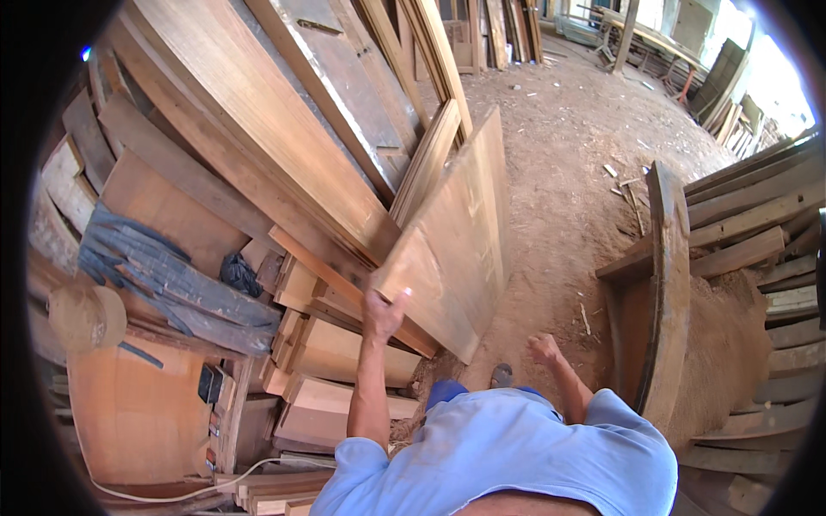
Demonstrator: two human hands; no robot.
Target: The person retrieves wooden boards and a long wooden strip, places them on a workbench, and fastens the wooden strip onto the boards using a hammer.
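Observation:
My left hand (384, 315) is closed on the near edge of a wide, flat wooden panel (456, 258), with the thumb lying over its face. The panel stands on edge, tilted, and its far end reaches past a bundle of wooden strips (428, 163). My right hand (544, 348) hangs low beside my body, well apart from the panel. Its fingers are curled in, and I see nothing in them. Close to the left hand, long wooden boards (284, 120) lean at a slant.
Stacked timber offcuts (344, 353) and a dark blue cloth (172, 275) lie at the left. At the right a thick upright plank (667, 284) borders a heap of sawdust (727, 335). The dirt floor (568, 163) runs ahead, with wood scraps on it. A long table (654, 39) stands far off.

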